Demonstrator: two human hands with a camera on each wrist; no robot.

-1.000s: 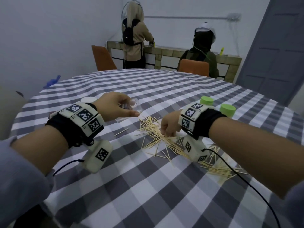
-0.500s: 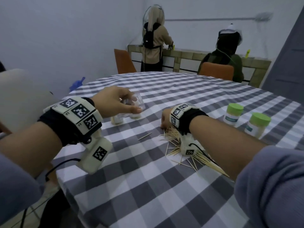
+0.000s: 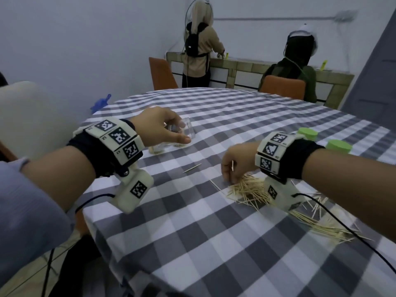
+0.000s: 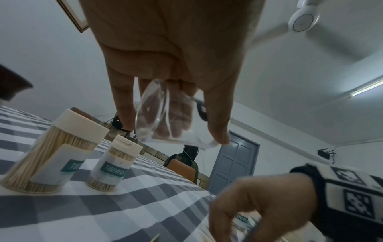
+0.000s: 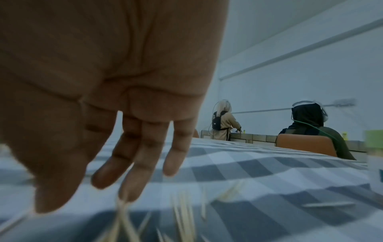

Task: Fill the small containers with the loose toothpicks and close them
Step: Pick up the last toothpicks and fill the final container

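Note:
My left hand (image 3: 158, 127) grips an empty clear container (image 3: 188, 130), tilted on its side above the table; the left wrist view shows the container (image 4: 165, 117) between thumb and fingers. My right hand (image 3: 235, 166) is down at the near left edge of the loose toothpick pile (image 3: 248, 191). Its fingertips (image 5: 124, 194) touch the sticks, and one toothpick (image 3: 232, 165) stands up from its pinch. Two filled, white-capped toothpick containers (image 4: 51, 152) (image 4: 116, 163) stand under the left hand.
Two green-lidded containers (image 3: 307, 133) (image 3: 338, 146) stand behind my right wrist. A stray toothpick (image 3: 192, 168) lies between my hands, and more toothpicks (image 3: 317, 226) spread under my right forearm. The checked tablecloth (image 3: 192, 243) drops off at the left. Two people stand and sit beyond the table.
The head view has swung left. My left hand keeps the clear container over the two filled ones. My right hand has shifted to the pile's near left edge and picked up toothpicks.

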